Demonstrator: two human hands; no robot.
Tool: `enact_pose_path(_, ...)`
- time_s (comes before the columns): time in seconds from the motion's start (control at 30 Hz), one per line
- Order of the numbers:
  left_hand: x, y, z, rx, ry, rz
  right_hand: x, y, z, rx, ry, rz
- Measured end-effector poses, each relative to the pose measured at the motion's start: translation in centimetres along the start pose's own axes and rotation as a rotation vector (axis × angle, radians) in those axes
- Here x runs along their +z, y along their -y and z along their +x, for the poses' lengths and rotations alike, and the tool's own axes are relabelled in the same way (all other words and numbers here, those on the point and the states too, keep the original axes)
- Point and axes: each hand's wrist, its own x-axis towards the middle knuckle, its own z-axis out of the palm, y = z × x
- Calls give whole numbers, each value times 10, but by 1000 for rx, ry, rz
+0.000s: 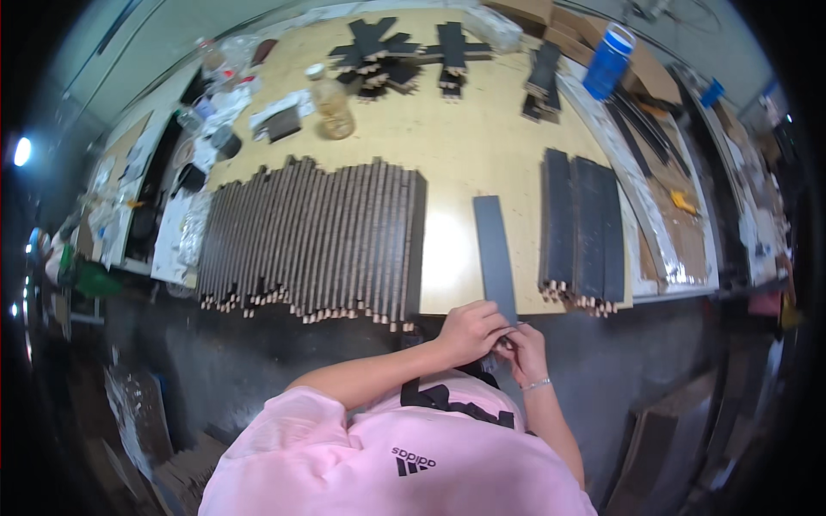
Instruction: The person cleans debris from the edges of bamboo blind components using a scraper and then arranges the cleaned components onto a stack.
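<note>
A flat dark grey slat (494, 245) lies on the pale table, with its near end at the front edge. My left hand (471, 332) is closed over that near end, fingers bent against it. My right hand (527, 353) meets it from the right, its fingertips pinched together just below the slat's end; whatever small thing they hold is mostly hidden. To the left, a wide row of slats standing on edge (318, 236) has light wooden pegs poking out of the near ends. On the right, stacked dark slats (585, 228) show similar pegs.
Crossed piles of dark pieces (374, 52) lie at the back. A bottle with yellowish liquid (331, 103) stands near a dark block (284, 125). A blue water bottle (609, 62) and a yellow tool (684, 202) are at the right. Cardboard boxes (585, 30) sit behind.
</note>
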Motion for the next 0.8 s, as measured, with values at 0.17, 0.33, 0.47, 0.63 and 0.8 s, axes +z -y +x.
enact_pose_path(0.17,-14,14,15,-70,-156,-19,40,10,-13,-608,-496,-1078)
enact_pose_path(0.33,-13,40,38,-217,-110,91,59,-7,-14,-849,-396,-1564)
enact_pose_path(0.47,-11,61,54,-202,-26,242,48,-16,-9,-653,-491,-1328)
enact_pose_path(0.63,0,49,52,-203,176,215,38,-7,-8,-443,-482,-1160)
enact_pose_path(0.8,-23,98,93,-284,-13,341,28,-27,-16,-482,-554,-1137)
